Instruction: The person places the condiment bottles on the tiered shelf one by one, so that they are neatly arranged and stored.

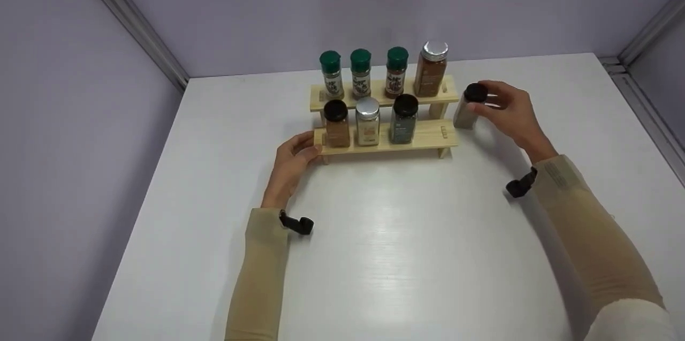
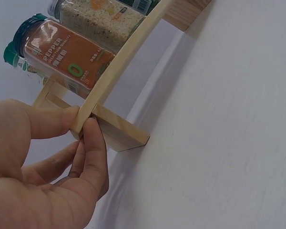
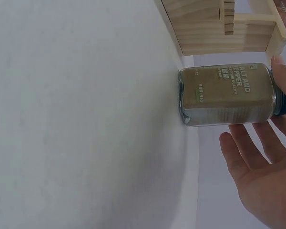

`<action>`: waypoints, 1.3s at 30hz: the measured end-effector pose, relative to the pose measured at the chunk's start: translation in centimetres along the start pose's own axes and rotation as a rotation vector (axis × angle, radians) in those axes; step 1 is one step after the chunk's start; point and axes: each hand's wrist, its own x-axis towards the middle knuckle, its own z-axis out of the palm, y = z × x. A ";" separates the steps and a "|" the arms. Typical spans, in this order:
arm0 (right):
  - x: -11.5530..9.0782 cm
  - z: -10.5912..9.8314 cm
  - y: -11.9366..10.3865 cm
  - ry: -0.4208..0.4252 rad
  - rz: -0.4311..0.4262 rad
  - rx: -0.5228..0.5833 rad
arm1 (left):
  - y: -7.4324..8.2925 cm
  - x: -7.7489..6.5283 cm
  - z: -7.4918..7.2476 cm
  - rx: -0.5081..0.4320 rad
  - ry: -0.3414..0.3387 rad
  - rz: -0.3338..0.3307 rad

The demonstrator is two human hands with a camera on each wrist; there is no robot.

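Note:
A two-tier wooden spice rack (image 1: 417, 142) stands on the white table. My left hand (image 1: 293, 161) pinches the left end of its lower shelf between thumb and fingers, close beside a pepper jar (image 2: 69, 52) of orange-brown powder. Right of the rack, my right hand (image 1: 508, 111) grips a salt and pepper jar (image 3: 229, 93) near its black lid, thumb on one side and fingers on the other. That jar holds grey-brown powder and leans slightly, its base close to the tabletop.
Green-capped bottles (image 1: 360, 73) and a silver-lidded jar (image 1: 431, 70) line the upper shelf. The lower one also bears a silver-lidded jar (image 1: 368, 122) and a black-lidded jar (image 1: 403, 120). Behind the table (image 1: 374, 234) rises a pale wall (image 1: 257, 9).

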 end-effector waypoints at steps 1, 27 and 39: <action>0.0 0.0 0.0 0.002 -0.003 0.003 | 0.0 0.0 0.0 -0.001 0.001 0.000; -1.6 -1.8 -2.6 0.018 -0.147 -0.086 | 0.1 -0.1 -0.1 0.006 0.001 -0.011; -3.2 -2.9 -5.7 0.034 -0.136 -0.083 | 0.0 -0.1 0.1 0.003 0.005 -0.015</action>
